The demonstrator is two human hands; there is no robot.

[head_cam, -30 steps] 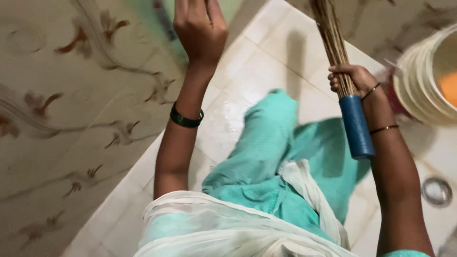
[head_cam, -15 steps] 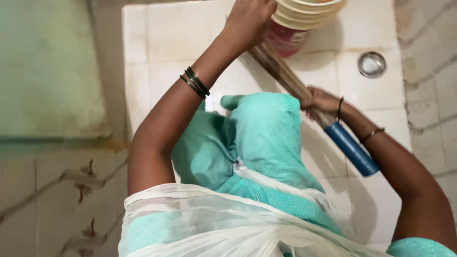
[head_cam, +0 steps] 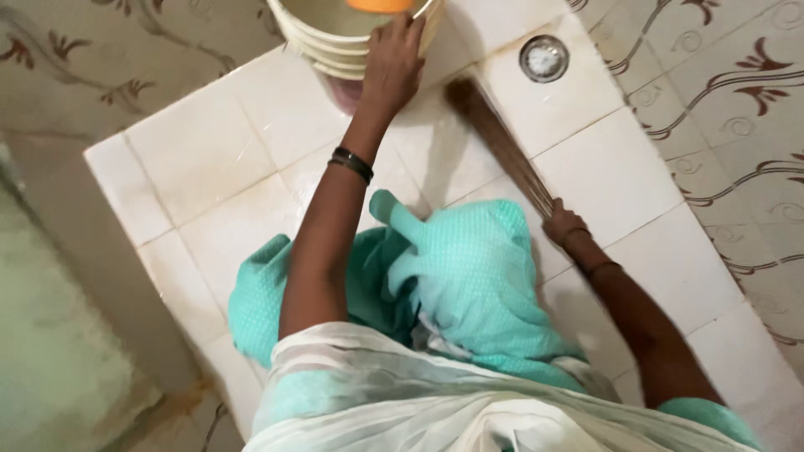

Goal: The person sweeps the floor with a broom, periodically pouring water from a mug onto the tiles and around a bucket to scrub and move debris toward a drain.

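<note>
My left hand (head_cam: 391, 63) reaches forward and grips the rim of a cream plastic bucket (head_cam: 331, 42) at the top of the view. An orange object (head_cam: 379, 5) sits inside the bucket. My right hand (head_cam: 563, 226) is closed around a broom of thin brown sticks (head_cam: 498, 142), whose bristle end rests on the white floor tiles near a round metal drain (head_cam: 543, 59). The broom's blue handle is hidden behind my right hand and arm. Dark bangles circle my left wrist. My teal clothes and white scarf fill the lower middle.
The white tiled floor (head_cam: 201, 167) looks wet and is bounded by patterned wall tiles (head_cam: 720, 125) on the right and at the upper left. A greenish panel (head_cam: 50, 335) stands at the lower left. A red object (head_cam: 345, 90) shows under the bucket.
The view has turned, bringing the bucket to the top centre. My left hand stays on the bucket rim. My right hand has lowered the broom so its bristles lie on the floor near the drain.
</note>
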